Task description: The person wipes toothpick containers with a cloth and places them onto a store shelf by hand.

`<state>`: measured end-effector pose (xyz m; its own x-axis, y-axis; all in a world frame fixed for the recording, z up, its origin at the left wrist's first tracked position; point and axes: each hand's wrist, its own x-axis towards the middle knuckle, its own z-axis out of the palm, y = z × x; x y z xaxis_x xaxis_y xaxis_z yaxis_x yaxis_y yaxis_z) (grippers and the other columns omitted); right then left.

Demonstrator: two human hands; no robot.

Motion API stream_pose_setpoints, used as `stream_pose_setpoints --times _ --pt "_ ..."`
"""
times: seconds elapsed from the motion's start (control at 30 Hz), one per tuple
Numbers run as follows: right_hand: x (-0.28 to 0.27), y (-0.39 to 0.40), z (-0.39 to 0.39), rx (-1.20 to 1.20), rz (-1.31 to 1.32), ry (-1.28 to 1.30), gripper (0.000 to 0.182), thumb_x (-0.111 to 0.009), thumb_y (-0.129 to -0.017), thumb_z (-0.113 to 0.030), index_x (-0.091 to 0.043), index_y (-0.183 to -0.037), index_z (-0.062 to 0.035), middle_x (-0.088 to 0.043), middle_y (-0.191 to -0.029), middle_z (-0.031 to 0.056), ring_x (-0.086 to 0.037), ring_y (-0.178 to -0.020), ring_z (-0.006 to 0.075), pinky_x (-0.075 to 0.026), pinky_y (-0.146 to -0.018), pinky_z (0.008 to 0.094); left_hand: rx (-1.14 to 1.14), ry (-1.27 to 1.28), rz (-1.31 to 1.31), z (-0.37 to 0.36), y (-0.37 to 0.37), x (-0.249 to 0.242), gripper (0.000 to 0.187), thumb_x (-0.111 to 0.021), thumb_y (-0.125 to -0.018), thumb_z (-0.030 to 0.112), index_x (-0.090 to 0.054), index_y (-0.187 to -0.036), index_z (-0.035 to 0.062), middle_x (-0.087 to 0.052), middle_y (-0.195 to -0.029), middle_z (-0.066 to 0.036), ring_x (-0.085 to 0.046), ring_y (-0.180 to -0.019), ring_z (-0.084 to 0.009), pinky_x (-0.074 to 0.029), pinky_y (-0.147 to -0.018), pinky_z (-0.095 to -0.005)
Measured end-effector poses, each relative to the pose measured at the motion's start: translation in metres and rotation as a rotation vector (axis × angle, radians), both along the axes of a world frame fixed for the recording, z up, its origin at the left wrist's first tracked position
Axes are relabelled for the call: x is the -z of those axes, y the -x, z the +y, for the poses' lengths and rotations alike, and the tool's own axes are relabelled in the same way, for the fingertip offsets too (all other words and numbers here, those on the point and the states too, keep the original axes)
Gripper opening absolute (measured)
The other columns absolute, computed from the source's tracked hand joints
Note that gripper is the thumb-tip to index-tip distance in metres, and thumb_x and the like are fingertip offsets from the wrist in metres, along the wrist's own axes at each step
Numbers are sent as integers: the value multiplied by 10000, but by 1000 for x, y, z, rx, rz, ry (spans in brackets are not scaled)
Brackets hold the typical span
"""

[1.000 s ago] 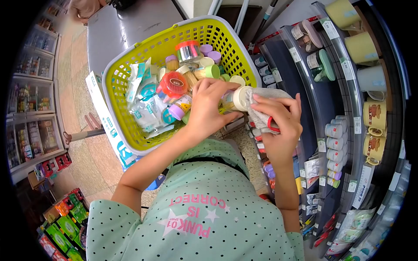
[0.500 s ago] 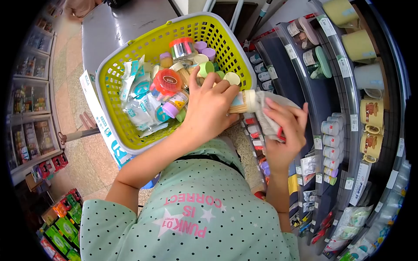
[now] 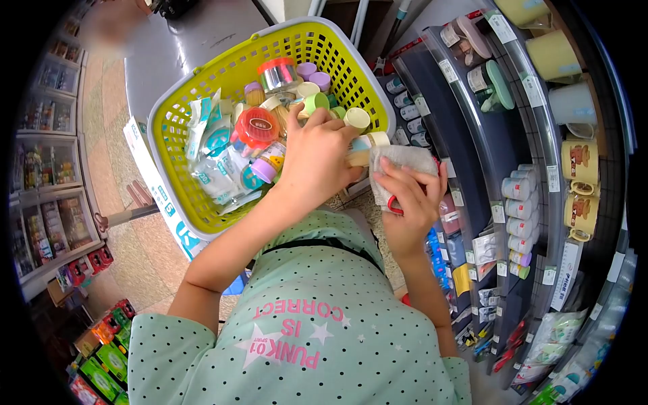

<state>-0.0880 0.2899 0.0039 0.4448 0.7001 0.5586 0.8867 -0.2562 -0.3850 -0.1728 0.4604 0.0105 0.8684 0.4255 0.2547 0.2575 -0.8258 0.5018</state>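
Note:
My left hand [image 3: 314, 156] is closed around a toothpick jar [image 3: 358, 157] with a cream lid, tilted to the right over the basket's near right edge. In my right hand [image 3: 413, 206] is a grey cloth [image 3: 399, 160] with red edging, bunched against the jar's lid end. The yellow-green basket [image 3: 172, 125] holds other small jars with coloured lids, a round red-lidded container [image 3: 257, 128], a clear jar with an orange-red lid [image 3: 278, 74] and several white-and-teal packets [image 3: 226, 177]. My left fingers hide part of the jar and some basket contents.
Shelves at the right carry cream mugs [image 3: 579, 212], stacked small white jars [image 3: 518, 209] and soap-dish-like items [image 3: 498, 88]. A grey surface [image 3: 196, 40] lies behind the basket, and a white box [image 3: 158, 189] stands along its left side. Display cases [image 3: 50, 223] line the far left.
My right hand and the cloth have moved left, closer to the jar. My left hand and the jar have shifted slightly left. The camera view has moved a little.

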Motion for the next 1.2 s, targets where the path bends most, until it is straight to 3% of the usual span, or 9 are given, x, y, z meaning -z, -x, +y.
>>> stream_pose_setpoints --times 0.3,0.37,0.63,0.77,0.8,0.93,1.03,1.2 --pt "35 -3 -10 41 109 11 393 -677 -620 99 -754 -916 -148 -758 -1048 -44 -605 -932 171 -248 -1180 529 29 23 9 10 -1 -1 519 -878 -569 221 -756 -1053 80 -716 -887 -52 -608 -999 -268 -346 -1075 -504" --pt "47 -7 -10 62 176 15 404 -660 -615 113 -754 -911 -144 -759 -1035 -40 -607 -932 174 -241 -1185 520 36 16 -2 10 0 1 506 -880 -580 239 -750 -1047 93 -715 -918 -62 -611 -1013 -269 -342 -1075 -543" --pt "4 -30 -18 147 327 -163 365 -702 -651 93 -756 -950 -111 -768 -1061 1 -629 -928 200 -309 -1158 509 61 -75 -138 -7 6 6 432 -830 -618 137 -687 -1025 131 -640 -1003 -4 -582 -1041 -252 -310 -1093 -590" --pt "-36 -46 -16 -50 295 -211 321 -731 -658 53 -755 -941 -98 -772 -1052 28 -651 -913 212 -350 -1129 504 120 -81 -289 -5 11 8 415 -808 -636 97 -704 -1034 153 -656 -1059 31 -576 -1085 -224 -269 -1124 -599" --pt "-48 -52 -17 -127 264 -180 250 -811 -668 -70 -740 -908 -64 -775 -1007 92 -674 -944 246 -387 -1100 536 131 -81 -331 -4 12 7 415 -806 -640 93 -710 -1038 159 -664 -1072 39 -576 -1099 -217 -259 -1133 -597" --pt "-77 -62 -11 -341 302 -141 210 -851 -668 -201 -738 -827 -123 -780 -935 69 -678 -950 249 -354 -1129 553 176 -2 -420 3 14 -1 451 -803 -605 86 -731 -1042 169 -713 -1100 49 -589 -1138 -235 -239 -1160 -577" --pt "-90 -63 -2 -484 349 -68 190 -736 -678 -35 -755 -819 -161 -785 -963 -3 -686 -952 214 -324 -1147 488 237 21 -470 4 15 -7 428 -778 -643 128 -731 -1064 188 -709 -1120 60 -566 -1174 -242 -207 -1165 -594" --pt "-90 -63 3 -588 471 -142 221 -699 -628 -13 -753 -795 -148 -784 -961 12 -714 -955 220 -297 -1176 485 314 -17 -542 5 18 -11 377 -753 -713 216 -726 -1087 173 -713 -1161 59 -559 -1196 -272 -162 -1183 -599"
